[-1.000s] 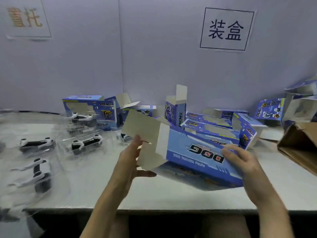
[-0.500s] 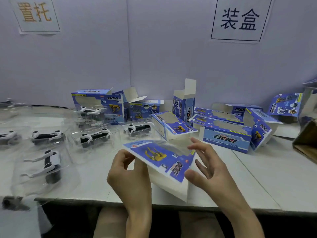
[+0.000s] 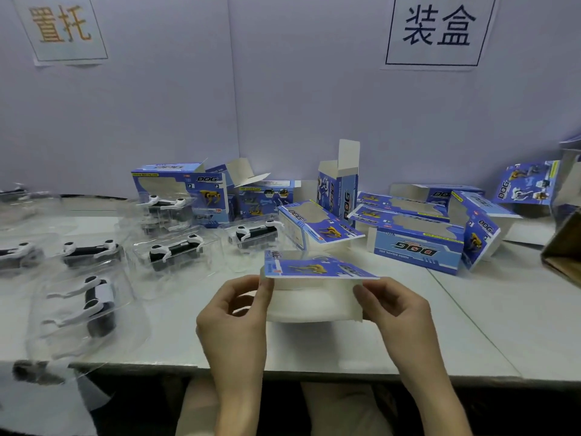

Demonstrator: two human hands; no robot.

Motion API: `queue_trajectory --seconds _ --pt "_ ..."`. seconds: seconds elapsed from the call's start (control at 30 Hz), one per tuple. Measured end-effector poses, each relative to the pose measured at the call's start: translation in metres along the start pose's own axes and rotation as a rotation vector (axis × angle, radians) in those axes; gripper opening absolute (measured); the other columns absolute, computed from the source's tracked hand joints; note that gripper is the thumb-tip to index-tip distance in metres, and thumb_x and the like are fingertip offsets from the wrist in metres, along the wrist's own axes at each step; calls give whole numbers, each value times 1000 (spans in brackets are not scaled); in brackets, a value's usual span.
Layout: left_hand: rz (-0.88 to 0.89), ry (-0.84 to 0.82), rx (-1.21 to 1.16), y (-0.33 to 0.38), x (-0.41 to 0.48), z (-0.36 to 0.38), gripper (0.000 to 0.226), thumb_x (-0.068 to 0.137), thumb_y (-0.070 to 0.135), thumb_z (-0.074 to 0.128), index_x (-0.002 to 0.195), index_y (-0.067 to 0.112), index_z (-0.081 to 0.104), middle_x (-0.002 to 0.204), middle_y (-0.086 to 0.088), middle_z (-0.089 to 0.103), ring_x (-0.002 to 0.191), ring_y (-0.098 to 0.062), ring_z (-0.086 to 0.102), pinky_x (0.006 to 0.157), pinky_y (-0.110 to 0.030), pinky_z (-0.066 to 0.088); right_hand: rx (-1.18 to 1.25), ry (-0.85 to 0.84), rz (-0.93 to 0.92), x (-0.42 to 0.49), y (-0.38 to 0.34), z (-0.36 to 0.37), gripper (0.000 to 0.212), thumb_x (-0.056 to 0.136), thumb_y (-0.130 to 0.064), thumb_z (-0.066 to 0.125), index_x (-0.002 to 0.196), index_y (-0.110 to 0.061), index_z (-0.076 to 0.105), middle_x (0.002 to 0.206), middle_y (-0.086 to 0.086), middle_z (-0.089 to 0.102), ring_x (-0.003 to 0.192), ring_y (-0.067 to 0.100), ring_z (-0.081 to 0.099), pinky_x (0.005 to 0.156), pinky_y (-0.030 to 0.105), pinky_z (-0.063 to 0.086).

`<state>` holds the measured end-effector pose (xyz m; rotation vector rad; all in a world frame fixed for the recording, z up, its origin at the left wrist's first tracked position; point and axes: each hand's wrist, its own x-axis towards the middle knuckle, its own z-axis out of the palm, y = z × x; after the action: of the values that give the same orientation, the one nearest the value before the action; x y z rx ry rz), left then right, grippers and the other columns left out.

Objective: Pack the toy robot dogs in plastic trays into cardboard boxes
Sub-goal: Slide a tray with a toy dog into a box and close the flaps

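Holding a blue printed cardboard box (image 3: 317,269) just above the near middle of the white table (image 3: 471,325), printed face up and roughly level, open end turned toward the wearer, white inside showing. Pinching the box's left edge between thumb and fingertips of the left hand (image 3: 232,313); pinching the right edge, or a side flap there, in the same way with the right hand (image 3: 397,309). By the look of it, drawing the two sides apart to square up the mouth, ready for a tray to slide in; hence the grip at the side edges rather than across the faces, leaving the opening free.

Within easy reach to the left and just behind: black-and-white toy robot dogs (image 3: 174,250) lying in clear moulded plastic trays (image 3: 204,262), on the table, apart from the held box and not yet inside it. Further back, other blue boxes (image 3: 415,247), some lying down, one standing with its top flap up, probably staged as the next ones to fill.

Hard to say whether the far end of the held box is closed, or how the fingers lie underneath. Hard to trace tray outlines too, being transparent; those at the far left blurred and cut off. Cannot tell whether the boxes behind hold anything. At the right edge, only a corner of a brown corrugated carton (image 3: 562,250).
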<state>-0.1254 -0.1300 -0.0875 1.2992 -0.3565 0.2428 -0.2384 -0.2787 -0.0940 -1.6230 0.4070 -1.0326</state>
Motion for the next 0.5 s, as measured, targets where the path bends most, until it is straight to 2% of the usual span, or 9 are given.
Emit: queue_trajectory --seconds 0.07,0.13,0.27,0.33,0.4,0.43,0.5 --pt "-49 -80 -46 0 2 -4 4 77 30 80 77 27 77 76 6 74 66 -4 64 58 -13 48 27 10 28 2 3 -6 25 75 -40 68 90 -21 76 91 -6 77 84 10 70 64 21 56" --pt "-158 -170 -164 -2 9 -12 12 74 30 76 79 20 79 79 -1 75 67 -7 65 59 -17 51 80 -25 89 4 7 -14 26 77 -38 67 89 -19 79 94 -2 77 84 10 71 65 22 57" --pt "-512 -448 -509 -6 15 -25 20 78 21 63 82 11 81 89 -11 75 73 -15 71 60 -22 57 479 -236 261 0 12 -25 26 81 -24 61 88 -6 79 95 14 75 81 16 69 65 22 55" --pt "-581 -458 -552 -7 14 -25 20 73 25 74 85 9 80 95 -14 74 75 -17 72 59 -23 58 585 -260 279 -2 13 -23 26 81 -25 63 89 -5 79 97 15 74 84 17 70 68 23 57" --pt "-593 -487 -554 -11 12 -23 52 54 37 95 95 9 78 102 -14 73 79 -18 72 58 -24 58 606 -223 270 -2 13 -21 28 81 -27 62 92 -7 79 100 15 74 86 17 69 70 23 58" --pt "-589 -499 -541 -10 11 -23 68 45 47 97 99 11 78 103 -11 73 77 -17 71 55 -24 57 600 -191 255 -2 12 -20 29 82 -26 61 94 -8 79 102 15 74 87 17 69 71 23 58" --pt "-577 -537 -444 -10 10 -23 83 40 73 87 103 20 78 93 -5 72 61 -14 63 44 -23 50 553 -117 205 0 10 -19 28 84 -27 59 95 -9 79 105 15 73 90 17 66 72 22 57"
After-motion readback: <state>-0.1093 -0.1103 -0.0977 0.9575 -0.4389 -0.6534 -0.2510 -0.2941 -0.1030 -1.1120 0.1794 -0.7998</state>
